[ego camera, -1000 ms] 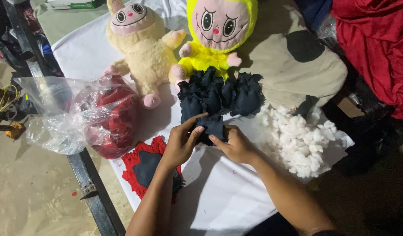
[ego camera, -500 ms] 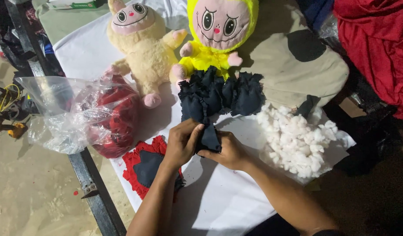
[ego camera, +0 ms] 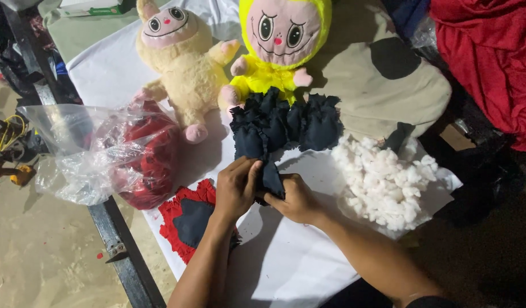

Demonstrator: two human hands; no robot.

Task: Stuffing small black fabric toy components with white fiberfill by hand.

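Observation:
My left hand [ego camera: 235, 188] and my right hand [ego camera: 296, 199] both grip a small dark navy fabric piece [ego camera: 271, 178] over a white sheet [ego camera: 297, 268]. The piece stands upright between my fingers. Just beyond it lies a pile of similar dark navy fabric pieces [ego camera: 286, 122]. White stuffing fluff [ego camera: 383, 177] is heaped to the right of my right hand. A red-edged dark fabric piece [ego camera: 186, 219] lies under my left forearm.
A cream plush doll [ego camera: 177, 63] and a yellow plush doll [ego camera: 280, 43] sit at the far side. A clear plastic bag with red items [ego camera: 120, 154] lies left. Beige fabric with a dark patch [ego camera: 383, 80] and red cloth [ego camera: 491, 57] lie right. A dark metal table rail [ego camera: 120, 239] runs along the left.
My hands have turned the small navy piece from lying flat to standing upright, and my fingers have closed tighter around it. Nothing else moved.

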